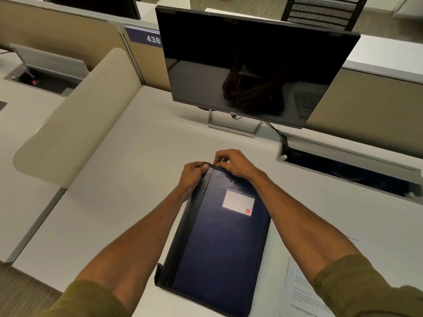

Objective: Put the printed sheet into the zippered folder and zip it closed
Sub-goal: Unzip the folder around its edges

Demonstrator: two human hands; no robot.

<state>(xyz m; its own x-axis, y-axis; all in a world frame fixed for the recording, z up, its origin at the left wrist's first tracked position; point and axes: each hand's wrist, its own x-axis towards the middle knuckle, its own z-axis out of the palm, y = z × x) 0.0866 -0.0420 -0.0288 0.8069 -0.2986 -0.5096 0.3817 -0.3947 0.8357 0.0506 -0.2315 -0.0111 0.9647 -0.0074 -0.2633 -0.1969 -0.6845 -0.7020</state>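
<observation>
A dark blue zippered folder [217,243] with a black spine and a white label lies flat on the white desk [119,191], its long side running away from me. My left hand [193,177] pinches the folder's far left corner. My right hand [231,163] has its fingers closed on the far edge just beside it, where the zip runs; the zip pull itself is hidden under the fingers. The printed sheet [302,291] lies on the desk at the lower right, partly under my right forearm.
A dark monitor [256,65] on a stand rises just beyond the folder. An open cable tray [348,168] is sunk in the desk at the right. A beige rounded divider [75,124] borders the desk on the left.
</observation>
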